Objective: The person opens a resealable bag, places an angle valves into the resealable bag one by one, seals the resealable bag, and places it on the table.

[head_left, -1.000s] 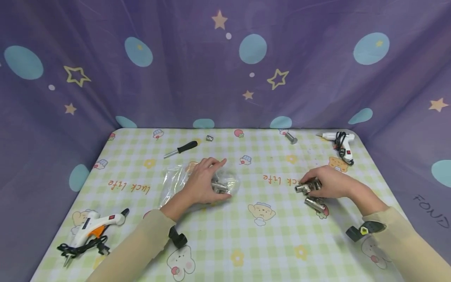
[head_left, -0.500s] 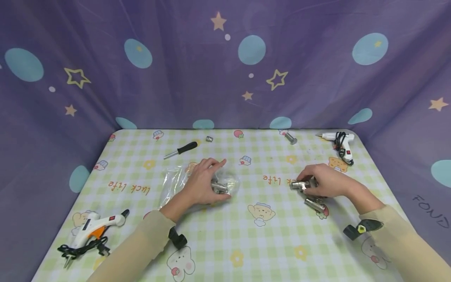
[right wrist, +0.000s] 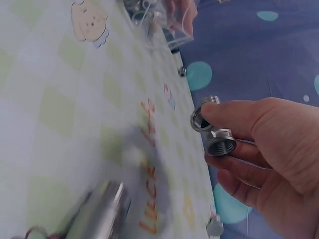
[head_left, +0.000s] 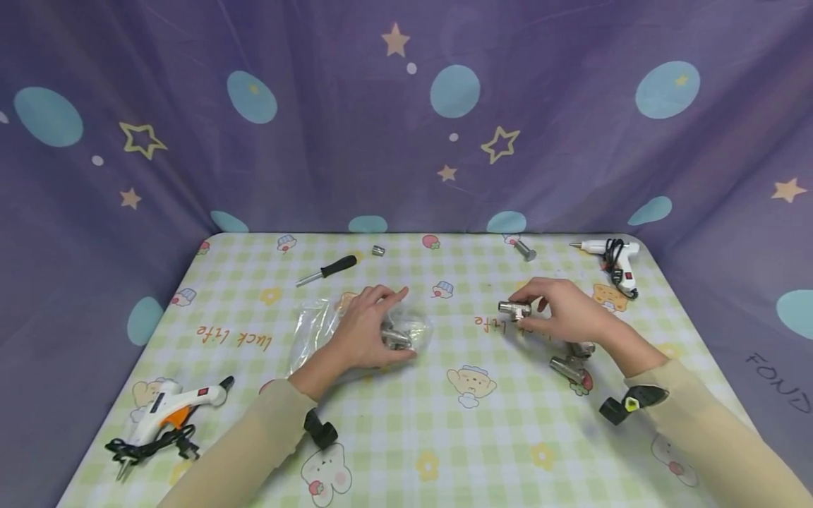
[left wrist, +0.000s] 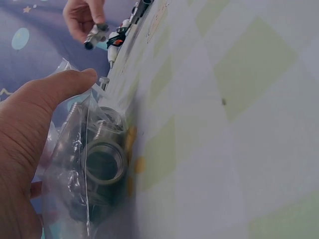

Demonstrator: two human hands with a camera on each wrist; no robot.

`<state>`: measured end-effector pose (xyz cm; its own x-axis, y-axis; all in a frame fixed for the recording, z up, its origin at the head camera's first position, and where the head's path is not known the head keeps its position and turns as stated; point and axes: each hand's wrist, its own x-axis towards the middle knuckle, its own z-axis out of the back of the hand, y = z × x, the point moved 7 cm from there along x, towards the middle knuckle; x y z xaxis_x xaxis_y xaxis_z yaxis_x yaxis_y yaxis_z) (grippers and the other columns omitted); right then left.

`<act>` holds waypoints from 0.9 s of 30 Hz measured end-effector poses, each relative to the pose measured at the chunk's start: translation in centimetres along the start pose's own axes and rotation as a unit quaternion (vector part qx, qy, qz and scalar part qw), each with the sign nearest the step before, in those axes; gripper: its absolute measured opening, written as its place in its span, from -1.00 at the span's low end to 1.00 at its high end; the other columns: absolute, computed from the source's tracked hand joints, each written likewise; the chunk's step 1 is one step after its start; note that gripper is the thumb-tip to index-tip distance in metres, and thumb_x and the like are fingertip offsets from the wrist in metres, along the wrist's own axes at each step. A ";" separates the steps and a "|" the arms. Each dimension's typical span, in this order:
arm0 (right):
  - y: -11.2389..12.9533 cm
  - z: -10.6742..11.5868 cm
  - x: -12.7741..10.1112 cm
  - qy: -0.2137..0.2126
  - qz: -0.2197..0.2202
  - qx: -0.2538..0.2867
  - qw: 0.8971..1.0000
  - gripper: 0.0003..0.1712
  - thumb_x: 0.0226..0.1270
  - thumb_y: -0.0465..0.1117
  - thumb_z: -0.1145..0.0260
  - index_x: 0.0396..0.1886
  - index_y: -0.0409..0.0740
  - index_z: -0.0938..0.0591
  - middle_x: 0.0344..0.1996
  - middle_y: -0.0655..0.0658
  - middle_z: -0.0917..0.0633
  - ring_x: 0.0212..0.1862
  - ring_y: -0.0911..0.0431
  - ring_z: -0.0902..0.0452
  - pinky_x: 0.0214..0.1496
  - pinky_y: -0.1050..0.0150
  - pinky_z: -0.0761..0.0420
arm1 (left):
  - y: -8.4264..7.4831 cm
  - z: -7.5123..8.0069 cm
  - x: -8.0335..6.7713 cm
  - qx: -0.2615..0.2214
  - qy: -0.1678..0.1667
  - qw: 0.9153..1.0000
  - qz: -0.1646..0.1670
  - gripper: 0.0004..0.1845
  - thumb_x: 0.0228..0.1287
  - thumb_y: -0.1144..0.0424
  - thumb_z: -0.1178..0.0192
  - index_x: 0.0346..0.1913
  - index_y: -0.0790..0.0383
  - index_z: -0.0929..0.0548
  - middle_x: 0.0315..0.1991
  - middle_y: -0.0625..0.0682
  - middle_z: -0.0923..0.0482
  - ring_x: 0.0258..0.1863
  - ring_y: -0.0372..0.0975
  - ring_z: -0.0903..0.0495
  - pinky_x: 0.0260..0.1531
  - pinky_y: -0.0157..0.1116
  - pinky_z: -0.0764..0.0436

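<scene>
My left hand (head_left: 362, 328) grips a clear plastic bag (head_left: 309, 328) on the table, thumb on one side and fingers on the other. Inside the bag lie several shiny metal pipe fittings (left wrist: 104, 162), one with its round threaded mouth facing the left wrist camera. To the right, my right hand (head_left: 565, 310) pinches a threaded metal tee fitting (right wrist: 219, 142) between thumb and fingers, raised over the printed lettering. More metal fittings (head_left: 567, 370) rest on the table below the right wrist.
A screwdriver (head_left: 336, 267) and a small metal fitting (head_left: 378, 250) lie at the back left. A bolt (head_left: 525, 250) and a white glue gun (head_left: 616, 254) are at the back right. Another glue gun (head_left: 171, 409), with orange trigger and coiled cord, lies front left.
My right hand has lifted the tee fitting off the pile and carried it left and slightly back, uncovering the fittings beneath. The left hand and bag have stayed put.
</scene>
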<state>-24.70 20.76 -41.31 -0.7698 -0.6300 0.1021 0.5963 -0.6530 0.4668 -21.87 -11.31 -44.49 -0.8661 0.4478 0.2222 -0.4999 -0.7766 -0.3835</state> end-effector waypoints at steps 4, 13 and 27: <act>0.9 -0.2 1.2 -0.017 0.007 0.003 1.000 -0.57 0.28 -0.19 -0.61 0.15 -0.04 -0.77 -0.09 0.07 -0.79 -0.05 0.16 -0.73 -0.08 0.18 -0.77 | 0.0 0.1 -0.1 0.001 -0.001 1.000 -0.001 0.24 -0.18 -0.34 -0.65 0.60 0.11 -0.43 0.28 0.05 -0.54 0.25 -0.06 -0.51 0.26 0.05 -0.57; 3.4 -1.4 3.9 -0.034 0.030 0.029 0.999 -0.56 0.26 -0.19 -0.62 0.14 -0.07 -0.78 -0.11 0.03 -0.78 -0.08 0.16 -0.73 -0.10 0.18 -0.77 | 0.2 0.3 -0.1 0.002 -0.004 1.000 -0.004 0.20 -0.13 -0.36 -0.62 0.59 0.10 -0.43 0.28 0.06 -0.60 0.28 -0.03 -0.52 0.28 0.09 -0.57; 7.1 -4.5 7.5 -0.037 0.056 0.071 0.995 -0.60 0.33 -0.12 -0.58 0.12 -0.10 -0.80 -0.13 -0.03 -0.83 -0.17 0.18 -0.74 -0.14 0.23 -0.78 | 0.4 0.2 -0.2 0.000 0.000 1.000 0.008 0.19 -0.12 -0.36 -0.60 0.60 0.08 -0.43 0.31 0.09 -0.63 0.32 0.00 -0.52 0.31 0.14 -0.56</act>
<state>-25.19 9.46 -41.17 -0.7188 -0.6587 0.2221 0.6444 -0.5115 0.5685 -21.93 -11.82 -44.47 -0.8739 0.4356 0.2159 -0.4861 -0.7835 -0.3870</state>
